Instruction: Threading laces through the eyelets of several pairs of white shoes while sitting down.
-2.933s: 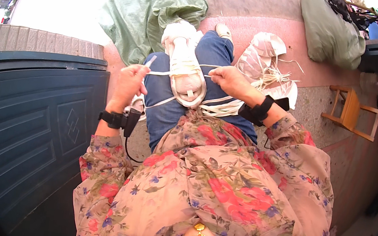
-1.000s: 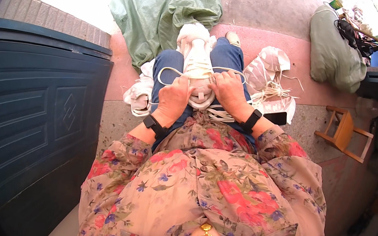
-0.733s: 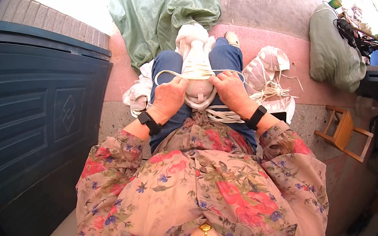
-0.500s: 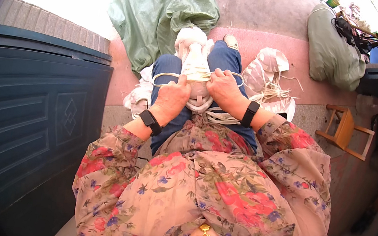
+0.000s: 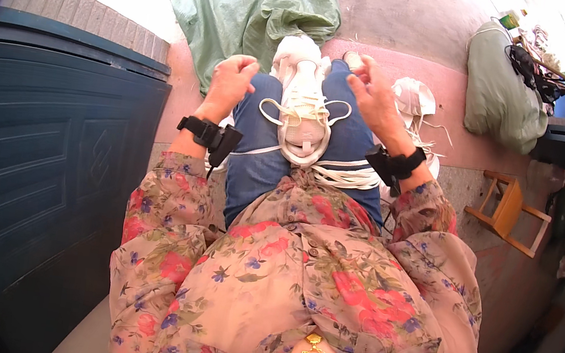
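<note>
A white sneaker rests between my thighs, its toe toward the far side. Its cream laces cross the tongue, and one loop lies out to each side. My left hand is raised left of the sneaker, fingers loosely curled, thumb apart, nothing seen in it. To the right, my right hand hovers above my right knee with fingers and thumb apart, also without anything visible. Neither hand touches the sneaker. A bundle of loose white laces lies across my lap, below the heel.
More white shoes with loose laces lie on the floor past my right leg. A green sack spreads beyond my knees. At the right stand a filled greenish sack and a small wooden stool. A dark blue door is at my left.
Both hands have let go of the lace loops and moved apart, up and outward from the sneaker. The loops now lie loose on either side of it.
</note>
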Tool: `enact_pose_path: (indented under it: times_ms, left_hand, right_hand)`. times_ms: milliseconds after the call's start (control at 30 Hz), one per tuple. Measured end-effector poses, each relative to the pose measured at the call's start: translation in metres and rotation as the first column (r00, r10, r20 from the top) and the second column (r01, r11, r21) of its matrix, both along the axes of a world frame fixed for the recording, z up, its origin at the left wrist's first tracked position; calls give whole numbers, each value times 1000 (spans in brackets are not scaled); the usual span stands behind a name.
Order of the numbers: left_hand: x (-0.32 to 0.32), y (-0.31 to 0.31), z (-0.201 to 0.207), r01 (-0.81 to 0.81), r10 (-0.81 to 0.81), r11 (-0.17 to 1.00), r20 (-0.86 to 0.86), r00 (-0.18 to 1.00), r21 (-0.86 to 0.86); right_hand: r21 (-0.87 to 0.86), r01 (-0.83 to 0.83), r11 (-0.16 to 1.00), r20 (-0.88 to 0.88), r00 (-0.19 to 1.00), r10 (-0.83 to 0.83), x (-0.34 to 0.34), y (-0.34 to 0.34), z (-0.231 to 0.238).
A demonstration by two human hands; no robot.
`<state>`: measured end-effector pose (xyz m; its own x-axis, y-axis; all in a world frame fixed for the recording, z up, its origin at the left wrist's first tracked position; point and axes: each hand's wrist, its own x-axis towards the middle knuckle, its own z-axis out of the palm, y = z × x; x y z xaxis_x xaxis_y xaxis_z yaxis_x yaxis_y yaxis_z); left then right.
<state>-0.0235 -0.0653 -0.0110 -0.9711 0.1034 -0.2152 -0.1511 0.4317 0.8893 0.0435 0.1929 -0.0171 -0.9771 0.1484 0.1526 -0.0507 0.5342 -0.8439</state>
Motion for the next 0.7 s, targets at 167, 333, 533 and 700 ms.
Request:
enact_pose_path:
  times_ms: [167, 333, 533, 700]
  left_hand:
    - [42, -113, -59, -216, 236, 971, 276, 932, -101]
    - [112, -131, -87, -133, 141, 989, 672, 727, -63]
    - [116, -113, -102, -327, 67, 925, 766, 640, 192]
    - [119, -104, -112, -310, 54, 940, 839, 542, 140]
  right_hand:
    - [-42, 83, 996, 200, 977, -73, 45, 43, -34]
    - [-171, 45, 984, 228, 974, -5, 48, 18, -12]
    - [54, -159, 986, 458, 881, 117, -9, -41, -3]
    - [239, -346, 907, 647, 753, 117, -47, -48, -17]
